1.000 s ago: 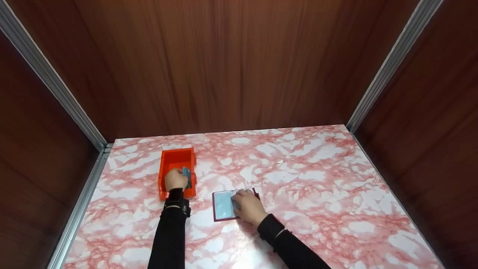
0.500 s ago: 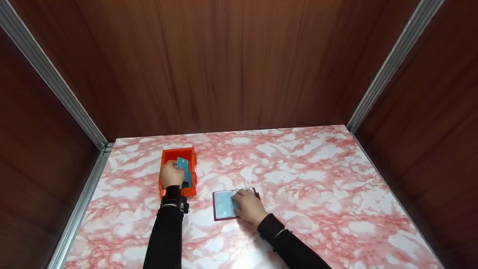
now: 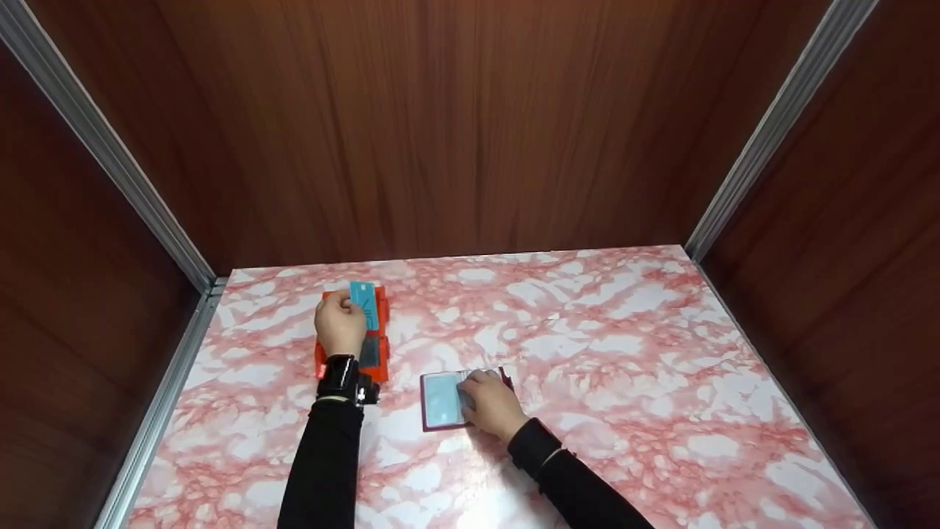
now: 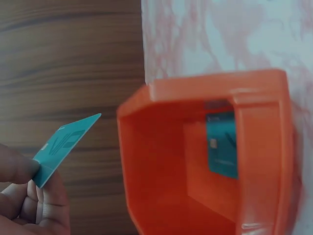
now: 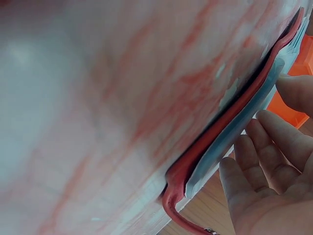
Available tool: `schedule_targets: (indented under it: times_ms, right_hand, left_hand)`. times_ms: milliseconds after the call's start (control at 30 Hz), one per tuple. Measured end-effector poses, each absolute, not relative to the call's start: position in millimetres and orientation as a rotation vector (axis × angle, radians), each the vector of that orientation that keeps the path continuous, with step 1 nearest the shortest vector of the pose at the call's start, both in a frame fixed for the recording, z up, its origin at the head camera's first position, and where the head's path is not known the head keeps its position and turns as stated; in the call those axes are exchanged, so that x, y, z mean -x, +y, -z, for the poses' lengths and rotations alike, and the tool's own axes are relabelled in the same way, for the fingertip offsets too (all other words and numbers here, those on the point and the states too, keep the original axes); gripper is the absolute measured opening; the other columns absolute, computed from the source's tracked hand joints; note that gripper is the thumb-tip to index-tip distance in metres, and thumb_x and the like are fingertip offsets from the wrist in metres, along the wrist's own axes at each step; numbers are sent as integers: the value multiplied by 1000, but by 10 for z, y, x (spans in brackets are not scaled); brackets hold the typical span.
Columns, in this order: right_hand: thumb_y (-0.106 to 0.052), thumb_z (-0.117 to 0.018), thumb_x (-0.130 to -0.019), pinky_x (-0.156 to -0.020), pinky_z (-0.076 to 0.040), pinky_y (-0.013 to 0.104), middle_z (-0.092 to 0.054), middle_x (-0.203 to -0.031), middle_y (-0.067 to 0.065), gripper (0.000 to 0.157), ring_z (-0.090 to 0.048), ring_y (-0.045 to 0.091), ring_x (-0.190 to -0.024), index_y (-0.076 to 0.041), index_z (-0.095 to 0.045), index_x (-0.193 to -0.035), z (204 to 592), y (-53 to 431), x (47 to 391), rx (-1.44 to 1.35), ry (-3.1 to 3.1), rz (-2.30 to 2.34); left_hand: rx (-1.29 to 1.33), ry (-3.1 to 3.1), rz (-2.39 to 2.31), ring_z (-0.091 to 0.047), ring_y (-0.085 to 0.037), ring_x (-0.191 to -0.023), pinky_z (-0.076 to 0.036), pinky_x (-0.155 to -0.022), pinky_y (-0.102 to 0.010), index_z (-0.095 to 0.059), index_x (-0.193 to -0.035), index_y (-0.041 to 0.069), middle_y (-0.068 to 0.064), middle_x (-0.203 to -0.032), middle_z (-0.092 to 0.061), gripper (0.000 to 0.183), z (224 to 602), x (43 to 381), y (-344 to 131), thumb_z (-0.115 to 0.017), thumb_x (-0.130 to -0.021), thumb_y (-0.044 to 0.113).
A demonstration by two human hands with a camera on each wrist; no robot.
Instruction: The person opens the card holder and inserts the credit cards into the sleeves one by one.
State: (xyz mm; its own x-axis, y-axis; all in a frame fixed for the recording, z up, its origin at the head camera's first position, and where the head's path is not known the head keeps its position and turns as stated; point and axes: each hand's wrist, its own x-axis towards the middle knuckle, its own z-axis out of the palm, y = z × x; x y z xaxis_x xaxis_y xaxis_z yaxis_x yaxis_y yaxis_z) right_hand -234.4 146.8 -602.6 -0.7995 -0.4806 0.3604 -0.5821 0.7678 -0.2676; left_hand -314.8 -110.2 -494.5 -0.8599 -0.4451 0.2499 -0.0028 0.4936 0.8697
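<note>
My left hand (image 3: 340, 327) pinches a teal plastic card (image 3: 365, 305) between thumb and fingers, held up over the far end of the orange bin (image 3: 376, 374). Dark lettering and a small chip mark show on the card. In the left wrist view, another teal card (image 4: 222, 147) lies inside the bin. A card holder (image 3: 442, 400) with a dark red cover lies spread on the table, its clear sleeves facing up. My right hand (image 3: 493, 402) rests on its right half. In the right wrist view, thumb and extended fingertips touch the clear sleeves (image 5: 234, 129).
The table (image 3: 609, 367) has a pink and white marbled top. Dark wood panels (image 3: 455, 132) stand at the back and both sides, with metal rails (image 3: 764, 139) at the corners. A red strap (image 5: 181, 220) hangs from the holder's cover in the right wrist view.
My left hand has lifted the teal card up out of the bin and moved it toward the bin's far end, showing more of its face. The right hand stays on the card holder.
</note>
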Motion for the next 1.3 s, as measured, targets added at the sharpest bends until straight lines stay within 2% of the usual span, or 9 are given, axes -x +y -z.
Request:
schedule_targets:
  times_ms: [467,767,1033,1300]
  right_hand:
    - [-14,-76,-81,-86,-49,37,-66,-102,8,28,-61,27,-96,-5,-70,-107,6013,1488,2334,-808,-2731,-594]
    - [-10,-71,-89,-91,-50,42,-67,-108,15,32,-64,31,-103,3,-66,-117,5889,1562,2349,-669,-2700,-961]
    - [-5,-69,-90,-83,-55,39,-64,-102,17,33,-65,30,-94,8,-61,-119,5763,1611,2403,-559,-2587,-1151]
    - [-5,-67,-91,-84,-55,37,-63,-103,16,32,-65,31,-94,9,-60,-119,5692,1618,2421,-502,-2538,-1263]
  left_hand:
    - [-280,-2281,1446,-61,-30,-90,-49,-81,-40,-68,-110,-5,-17,-97,-65,25,4990,2952,-856,-58,-87,-2]
    - [-211,-2298,1586,-63,-31,-93,-51,-85,-42,-66,-112,-6,-17,-100,-66,26,5120,2822,-670,-62,-87,0]
    - [-175,-2313,1608,-63,-29,-90,-52,-82,-42,-67,-108,-5,-15,-95,-66,23,5250,2731,-514,-63,-86,0]
    - [-93,-2295,1654,-64,-28,-84,-53,-79,-40,-67,-103,-7,-12,-88,-66,22,5369,2662,-372,-66,-81,-4]
